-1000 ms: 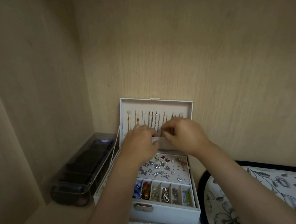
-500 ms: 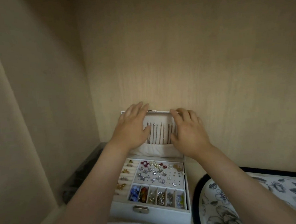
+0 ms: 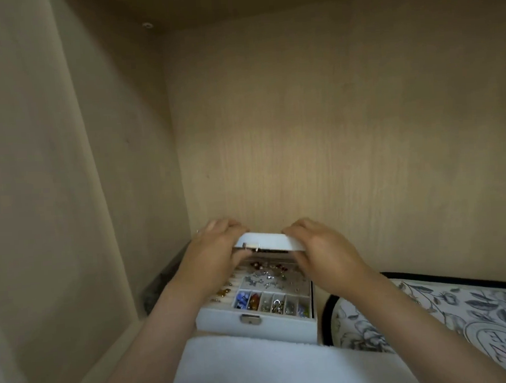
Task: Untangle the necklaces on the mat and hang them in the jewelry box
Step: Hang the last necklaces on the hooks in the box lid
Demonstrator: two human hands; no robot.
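While the lid stands half-tilted over the jewelry box, its ends are gripped by left hand and right hand.

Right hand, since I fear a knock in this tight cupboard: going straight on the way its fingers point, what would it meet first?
The jewelry box lid, whose right end the right hand now grips. Past that lid, the cupboard's wooden back panel seems next, though depth here is unclear.
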